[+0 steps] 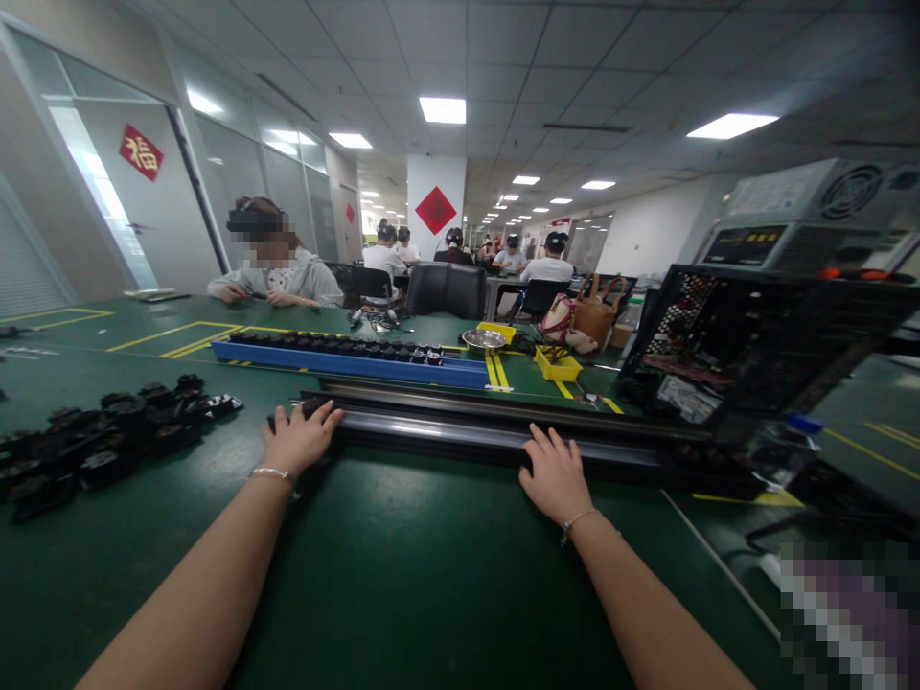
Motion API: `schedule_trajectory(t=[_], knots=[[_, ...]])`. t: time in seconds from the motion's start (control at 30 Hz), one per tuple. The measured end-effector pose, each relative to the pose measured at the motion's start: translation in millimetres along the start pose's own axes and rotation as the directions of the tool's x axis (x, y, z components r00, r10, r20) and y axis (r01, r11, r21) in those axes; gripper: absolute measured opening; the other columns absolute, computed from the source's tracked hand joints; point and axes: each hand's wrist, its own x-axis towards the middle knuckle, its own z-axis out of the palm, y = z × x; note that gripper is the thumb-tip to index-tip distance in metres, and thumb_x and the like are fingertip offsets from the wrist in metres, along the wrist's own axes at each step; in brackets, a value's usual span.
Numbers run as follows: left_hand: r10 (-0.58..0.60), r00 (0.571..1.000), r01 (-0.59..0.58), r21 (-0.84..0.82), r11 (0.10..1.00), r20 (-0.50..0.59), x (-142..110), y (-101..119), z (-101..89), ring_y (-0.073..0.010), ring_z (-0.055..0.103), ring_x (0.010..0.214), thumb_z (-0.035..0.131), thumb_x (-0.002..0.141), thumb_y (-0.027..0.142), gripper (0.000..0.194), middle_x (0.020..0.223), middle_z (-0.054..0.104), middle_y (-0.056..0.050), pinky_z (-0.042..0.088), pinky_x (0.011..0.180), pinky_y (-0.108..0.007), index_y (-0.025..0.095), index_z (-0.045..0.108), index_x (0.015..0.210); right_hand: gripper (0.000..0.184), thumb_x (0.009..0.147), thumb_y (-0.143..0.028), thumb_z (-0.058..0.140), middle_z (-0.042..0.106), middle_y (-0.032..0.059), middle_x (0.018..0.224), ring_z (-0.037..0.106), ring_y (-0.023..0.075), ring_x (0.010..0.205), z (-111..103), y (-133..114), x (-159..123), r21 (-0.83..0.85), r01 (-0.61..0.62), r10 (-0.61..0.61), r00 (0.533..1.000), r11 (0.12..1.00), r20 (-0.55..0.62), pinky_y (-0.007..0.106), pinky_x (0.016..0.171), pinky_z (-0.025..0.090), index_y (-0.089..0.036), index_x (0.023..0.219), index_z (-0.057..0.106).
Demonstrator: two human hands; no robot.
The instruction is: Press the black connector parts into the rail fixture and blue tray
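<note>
A long black rail-like tray (446, 428) with a shiny lengthwise strip lies across the green table in front of me. At its left end, my left hand (300, 443) rests with fingers apart, touching a dark piece there; the exact contact under the fingertips is hidden. Farther right, my right hand (559, 471) has its fingers spread on the near edge of the same tray. Behind it stands a blue tray (345, 362) with a row of small black parts in it. To the left of my left hand is a heap of black parts (122, 431).
An open computer case (762, 335) with power supply units (812, 206) on top stands at right, beside a clear bottle (783, 450). A metal bowl (484, 339) and a yellow bin (557, 364) lie beyond. A person (277, 264) sits across the table.
</note>
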Motion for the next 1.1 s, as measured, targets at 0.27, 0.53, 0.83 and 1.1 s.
schedule_trajectory(t=[0.27, 0.53, 0.83, 1.1], knots=[[-0.038, 0.999, 0.037, -0.053, 0.998, -0.006, 0, -1, -0.6, -0.0443, 0.010, 0.134, 0.010, 0.080, 0.066, 0.068, 0.147, 0.027, -0.009, 0.017, 0.099, -0.063, 0.038, 0.031, 0.138, 0.032, 0.078, -0.026, 0.044, 0.036, 0.0042, 0.144, 0.025, 0.0302, 0.132, -1, 0, 0, 0.008, -0.004, 0.004, 1.000, 1.000, 0.010, 0.054, 0.106, 0.015, -0.020, 0.106, 0.058], [-0.084, 0.996, 0.081, -0.076, 0.994, -0.038, 4, -7, 0.9, -0.0488, 0.006, 0.133, 0.007, 0.077, 0.069, 0.071, 0.149, 0.023, -0.010, 0.008, 0.097, -0.070, 0.040, 0.034, 0.136, 0.032, 0.077, -0.026, 0.044, 0.036, 0.0041, 0.144, 0.026, 0.0304, 0.132, -1, 0, 0, 0.000, -0.002, 0.002, 1.000, 1.000, 0.004, 0.054, 0.106, 0.015, -0.020, 0.105, 0.058], [-0.103, 0.992, 0.095, -0.111, 0.989, -0.069, 8, -12, 3.7, -0.0483, 0.009, 0.132, 0.011, 0.078, 0.069, 0.068, 0.147, 0.026, -0.009, 0.007, 0.096, -0.072, 0.040, 0.038, 0.134, 0.033, 0.077, -0.026, 0.044, 0.036, 0.0046, 0.144, 0.026, 0.0304, 0.132, -1, -1, 0, -0.003, -0.004, 0.004, 1.000, 1.000, 0.004, 0.054, 0.106, 0.016, -0.020, 0.106, 0.059], [-0.112, 0.990, 0.100, -0.134, 0.986, -0.085, 12, -15, 6.6, -0.0484, 0.014, 0.131, 0.010, 0.078, 0.070, 0.068, 0.145, 0.029, -0.010, 0.010, 0.096, -0.071, 0.042, 0.041, 0.131, 0.032, 0.077, -0.026, 0.044, 0.036, 0.0045, 0.144, 0.026, 0.0306, 0.132, 1, 1, 0, -0.005, 0.005, -0.005, 1.000, 1.000, -0.008, 0.054, 0.105, 0.016, -0.020, 0.105, 0.059]])
